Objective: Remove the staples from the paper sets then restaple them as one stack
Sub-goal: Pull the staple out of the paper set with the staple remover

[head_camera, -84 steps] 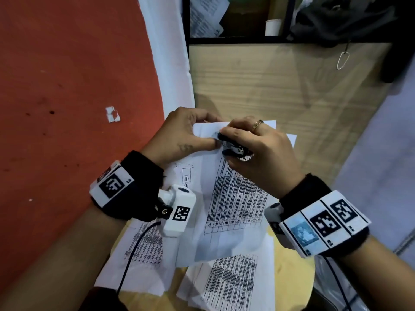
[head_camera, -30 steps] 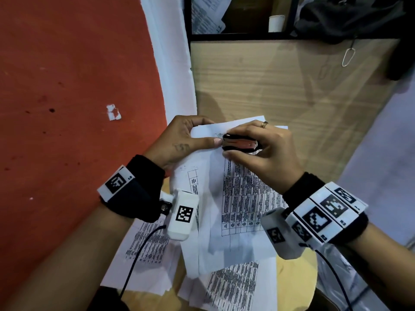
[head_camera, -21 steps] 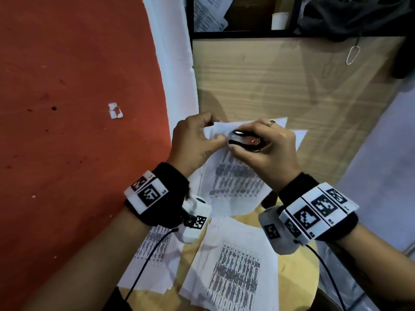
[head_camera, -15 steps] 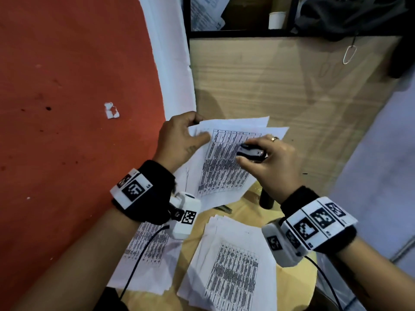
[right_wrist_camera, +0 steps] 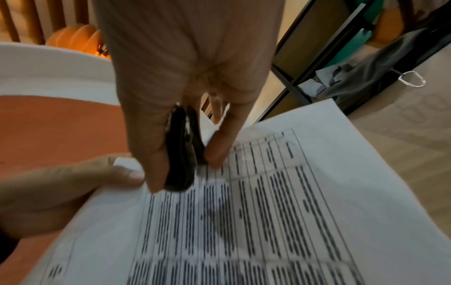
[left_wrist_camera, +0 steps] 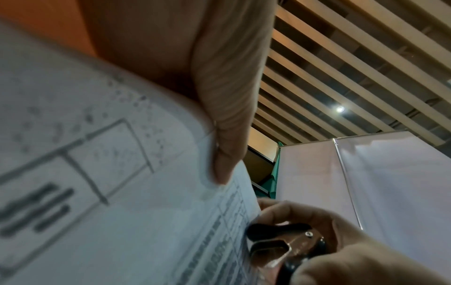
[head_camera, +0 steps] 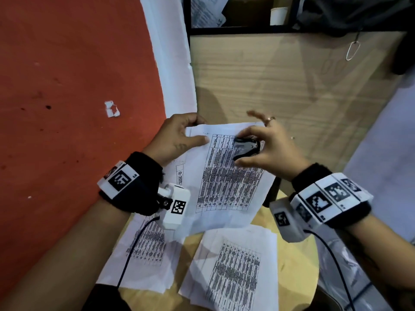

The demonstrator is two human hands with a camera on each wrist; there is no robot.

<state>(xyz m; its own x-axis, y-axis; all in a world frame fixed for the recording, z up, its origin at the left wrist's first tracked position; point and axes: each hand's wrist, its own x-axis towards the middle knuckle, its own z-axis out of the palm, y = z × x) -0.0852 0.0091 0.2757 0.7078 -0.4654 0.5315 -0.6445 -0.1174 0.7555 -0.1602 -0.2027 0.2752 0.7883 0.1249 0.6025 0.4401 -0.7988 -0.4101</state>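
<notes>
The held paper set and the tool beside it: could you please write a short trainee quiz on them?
1. True or false: the left hand pinches the top corner of the held paper set.
2. What does the right hand grip? A) pen B) staple remover C) scissors
3. Fill in: two more paper sets, one at the left and one at the right, lie on the round ____ table.

Key: 1 true; 2 B; 3 wooden.
</notes>
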